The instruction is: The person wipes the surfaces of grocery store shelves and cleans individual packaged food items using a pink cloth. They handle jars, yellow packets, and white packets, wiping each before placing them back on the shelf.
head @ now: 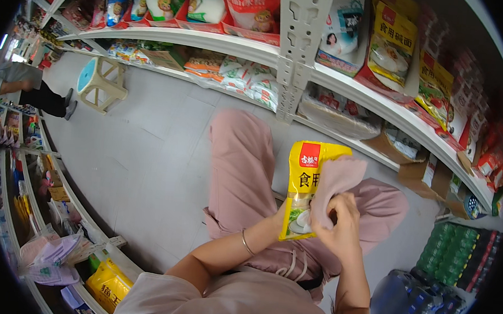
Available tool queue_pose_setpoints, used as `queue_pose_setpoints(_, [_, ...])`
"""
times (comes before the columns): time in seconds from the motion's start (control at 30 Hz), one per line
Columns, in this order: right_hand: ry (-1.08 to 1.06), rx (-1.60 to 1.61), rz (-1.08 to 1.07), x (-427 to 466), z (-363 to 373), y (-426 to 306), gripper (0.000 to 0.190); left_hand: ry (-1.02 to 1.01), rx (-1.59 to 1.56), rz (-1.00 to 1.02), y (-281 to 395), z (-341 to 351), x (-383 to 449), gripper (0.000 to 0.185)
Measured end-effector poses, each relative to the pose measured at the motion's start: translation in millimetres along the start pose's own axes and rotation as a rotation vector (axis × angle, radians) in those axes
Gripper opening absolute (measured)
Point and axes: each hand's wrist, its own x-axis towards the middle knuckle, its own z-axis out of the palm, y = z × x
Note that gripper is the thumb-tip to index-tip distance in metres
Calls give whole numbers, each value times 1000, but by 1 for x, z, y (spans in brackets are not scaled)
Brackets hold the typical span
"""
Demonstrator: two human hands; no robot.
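Note:
A yellow plastic food packet with a red patch and writing stands upright above my lap. My left hand is mostly hidden behind its lower left side and holds it. In my right hand is a pink cloth, bunched between the fingers and lying over the packet's right half. Similar yellow packets stand on the white shelf in front of me, beside a white and teal bag.
White metal shelving with bagged goods curves ahead. A plastic stool and a person in dark trousers are at the left. Shrink-wrapped bottles stand at the right, and more stocked shelves run along the left.

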Motion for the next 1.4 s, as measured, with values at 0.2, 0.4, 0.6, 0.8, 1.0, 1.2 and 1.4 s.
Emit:
queue_pose_setpoints(0.2, [-132,-54,-190,1,-8,-7,41,-155,338,127,8,12,14,60])
queue_pose_setpoints(0.4, [54,-41,-100,18,11,-15,64,-79,101,29,-7,22,14,59])
queue_pose_setpoints(0.6, [84,-134,21,2,6,5,62,-46,55,-71,-3,20,16,57])
queue_pose_setpoints(0.8, [207,-103,41,-1,2,2,63,-35,35,-34,-1,30,20,56])
queue_pose_setpoints(1.0, [363,242,261,-18,15,25,75,-82,-36,16,6,19,14,55])
queue_pose_setpoints(1.2, [229,846,386,-29,22,39,82,-137,-54,57,10,10,5,54])
queue_pose_setpoints(1.4, [271,900,535,-32,24,47,56,-113,80,141,12,25,7,53])
